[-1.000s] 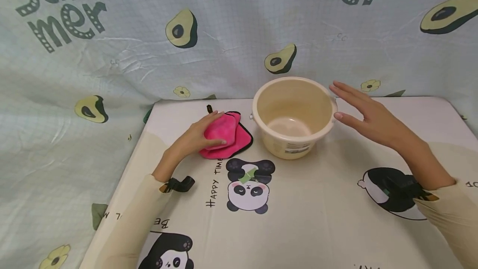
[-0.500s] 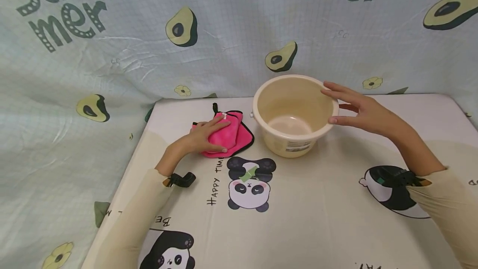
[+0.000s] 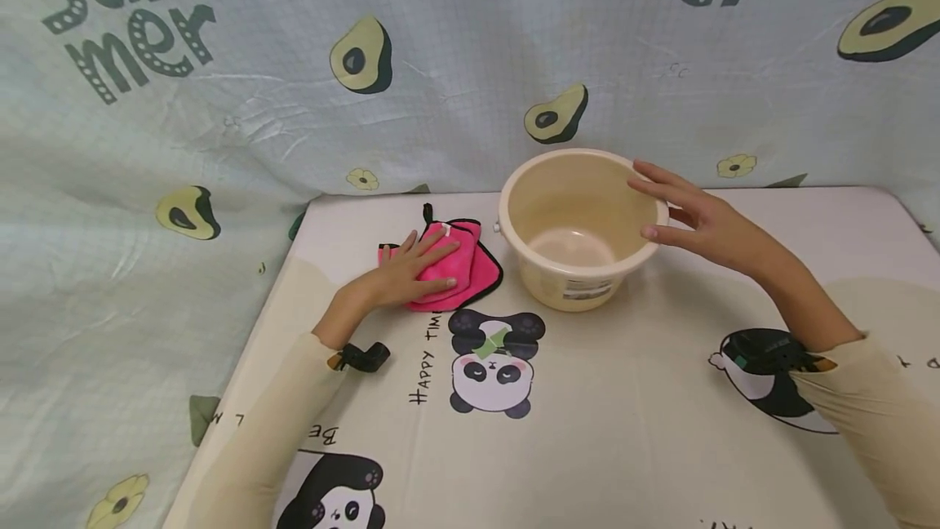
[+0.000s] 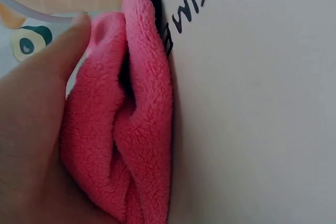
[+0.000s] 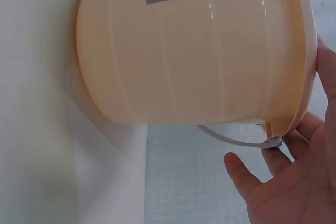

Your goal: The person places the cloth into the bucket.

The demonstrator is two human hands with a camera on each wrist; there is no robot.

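Note:
A pink cloth (image 3: 486,272) with black edging and a black loop lies folded on the table's far left. My left hand (image 3: 400,276) rests on it with fingers spread. In the left wrist view the thumb lies along the fluffy cloth (image 4: 147,103), which stands up in soft folds. Right of the cloth stands an upright cream plastic bucket (image 3: 547,284), bare inside. My right hand (image 3: 716,223) holds its right rim, thumb and a finger over the edge, other fingers outside. The right wrist view shows the bucket's wall (image 5: 184,61) and those fingers near the handle joint.
A pale tablecloth (image 3: 587,447) with panda prints and lettering covers the table. Behind hangs a light curtain (image 3: 455,39) with avocado prints, close to the bucket's far side. The bucket's thin handle (image 5: 231,140) hangs at its back.
My right hand has come in leftward from beside the bucket to its rim. The left hand's fingers have spread over the cloth, whose left edge now shows. The bucket has stayed in place.

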